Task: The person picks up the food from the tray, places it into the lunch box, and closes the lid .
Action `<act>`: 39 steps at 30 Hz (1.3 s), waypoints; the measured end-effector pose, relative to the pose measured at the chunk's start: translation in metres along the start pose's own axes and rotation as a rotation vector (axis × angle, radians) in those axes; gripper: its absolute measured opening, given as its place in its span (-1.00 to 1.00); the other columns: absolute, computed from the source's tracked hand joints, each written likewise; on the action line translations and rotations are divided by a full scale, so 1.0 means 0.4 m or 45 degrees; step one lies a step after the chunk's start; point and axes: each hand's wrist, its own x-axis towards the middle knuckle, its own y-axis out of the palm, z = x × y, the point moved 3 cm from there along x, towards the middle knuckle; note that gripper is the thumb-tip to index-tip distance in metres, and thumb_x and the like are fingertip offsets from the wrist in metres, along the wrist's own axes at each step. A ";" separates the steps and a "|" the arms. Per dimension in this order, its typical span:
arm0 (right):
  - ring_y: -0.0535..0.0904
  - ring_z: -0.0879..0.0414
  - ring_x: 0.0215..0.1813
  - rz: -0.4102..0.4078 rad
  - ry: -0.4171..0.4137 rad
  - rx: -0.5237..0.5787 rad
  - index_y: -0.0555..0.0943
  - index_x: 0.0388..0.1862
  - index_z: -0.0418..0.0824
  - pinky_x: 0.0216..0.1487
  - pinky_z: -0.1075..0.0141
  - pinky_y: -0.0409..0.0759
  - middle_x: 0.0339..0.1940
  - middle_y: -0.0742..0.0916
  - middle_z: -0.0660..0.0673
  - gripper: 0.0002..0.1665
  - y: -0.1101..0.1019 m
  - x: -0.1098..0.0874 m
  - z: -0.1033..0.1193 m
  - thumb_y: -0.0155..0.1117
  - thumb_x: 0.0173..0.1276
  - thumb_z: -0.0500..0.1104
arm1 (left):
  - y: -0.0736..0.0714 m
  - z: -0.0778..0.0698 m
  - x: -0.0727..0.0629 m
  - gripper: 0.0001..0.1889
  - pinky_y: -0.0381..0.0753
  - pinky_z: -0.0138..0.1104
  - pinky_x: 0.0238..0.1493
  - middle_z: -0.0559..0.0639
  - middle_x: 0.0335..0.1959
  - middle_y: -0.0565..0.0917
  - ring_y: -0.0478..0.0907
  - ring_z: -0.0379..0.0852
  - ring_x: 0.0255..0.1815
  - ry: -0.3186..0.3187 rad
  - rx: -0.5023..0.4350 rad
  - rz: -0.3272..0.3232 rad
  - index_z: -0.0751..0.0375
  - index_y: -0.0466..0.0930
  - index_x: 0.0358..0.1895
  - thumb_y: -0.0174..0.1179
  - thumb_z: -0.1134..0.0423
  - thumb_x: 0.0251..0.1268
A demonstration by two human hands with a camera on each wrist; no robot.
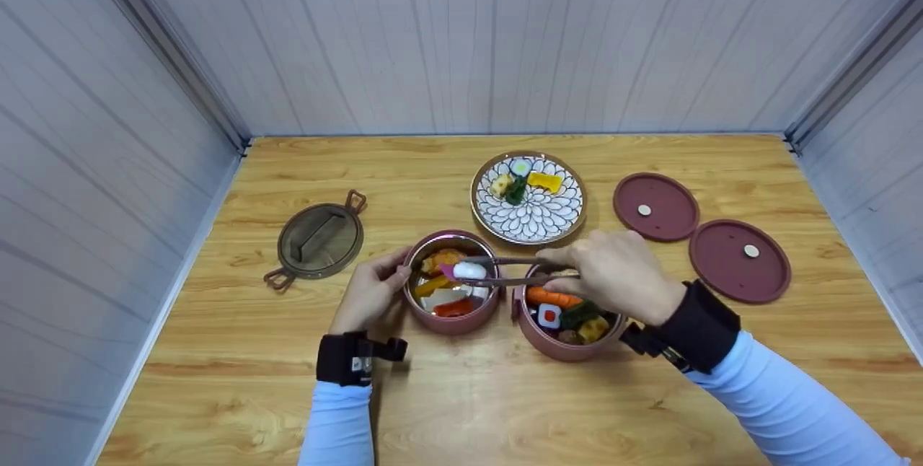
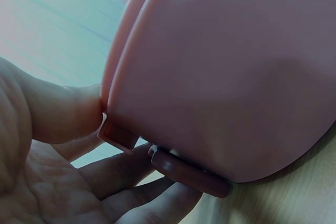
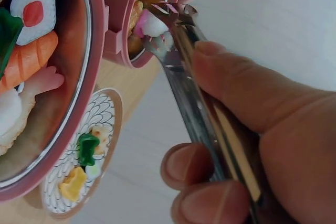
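My left hand (image 1: pixel 368 291) grips the side of a round pink lunch container (image 1: pixel 456 323), thumb at its rim and fingers by the side clasp (image 2: pixel 191 174). Inside lie toy food pieces in orange, yellow, white and red. My right hand (image 1: pixel 626 277) holds metal tongs (image 1: pixel 513 281), whose tips reach over that container. Between the tips is a white and pink toy food piece (image 1: pixel 469 270). Under my right hand stands a second pink container (image 1: pixel 562 352), holding an orange piece (image 1: pixel 552 299), a sushi roll (image 1: pixel 549 316) and green and yellow pieces.
Behind the containers sits a petal-patterned plate (image 1: pixel 530 226) with several toy food pieces. Two dark red round lids (image 1: pixel 663 224) lie at the right. A dark round lid with a bar handle and two side loops (image 1: pixel 324 253) lies at the left. Pale walls border the wooden table.
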 end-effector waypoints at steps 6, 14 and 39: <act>0.37 0.19 -0.70 0.006 -0.087 -0.132 0.76 -0.27 0.06 -0.74 0.29 0.21 -0.72 0.51 0.14 -0.73 0.001 0.018 0.032 0.50 0.14 0.15 | 0.000 0.000 -0.001 -0.57 0.28 -0.17 0.42 0.21 0.30 0.51 0.37 0.09 0.38 -0.032 0.021 -0.002 0.36 0.47 0.31 0.13 0.44 0.41; 0.47 0.15 -0.63 0.029 -0.051 -0.104 0.66 -0.40 0.03 -0.71 0.28 0.29 -0.70 0.51 0.14 -0.70 -0.013 0.028 0.039 0.51 0.12 0.16 | 0.005 -0.001 0.001 -0.56 0.22 -0.15 0.45 0.20 0.32 0.50 0.34 0.10 0.40 -0.042 0.034 0.017 0.34 0.45 0.33 0.14 0.41 0.41; 0.16 0.21 -0.71 -0.494 0.704 0.478 0.58 0.33 0.00 -0.67 0.34 0.14 -0.74 0.28 0.09 -0.33 0.037 -0.244 -0.165 0.42 0.26 0.17 | 0.000 -0.006 -0.004 -0.57 0.27 -0.15 0.43 0.21 0.31 0.50 0.37 0.11 0.38 -0.024 0.045 0.020 0.32 0.45 0.34 0.12 0.40 0.43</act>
